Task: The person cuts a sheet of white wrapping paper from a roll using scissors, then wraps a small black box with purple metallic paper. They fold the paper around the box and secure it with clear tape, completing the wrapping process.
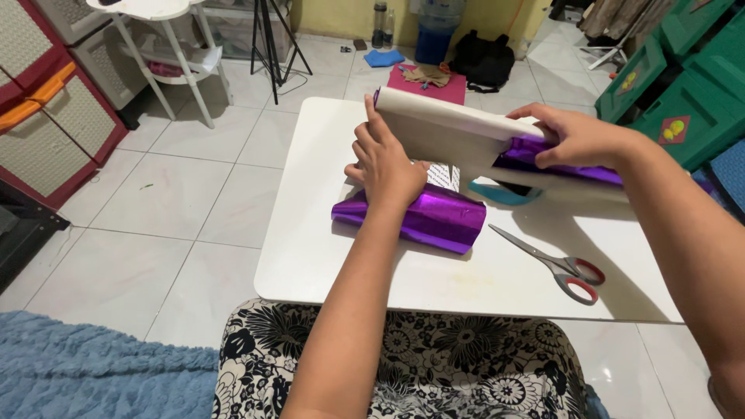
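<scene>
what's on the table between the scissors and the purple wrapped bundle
Nothing: in the head view, only bare white table separates the scissors from the purple bundle under the left hand.
</scene>
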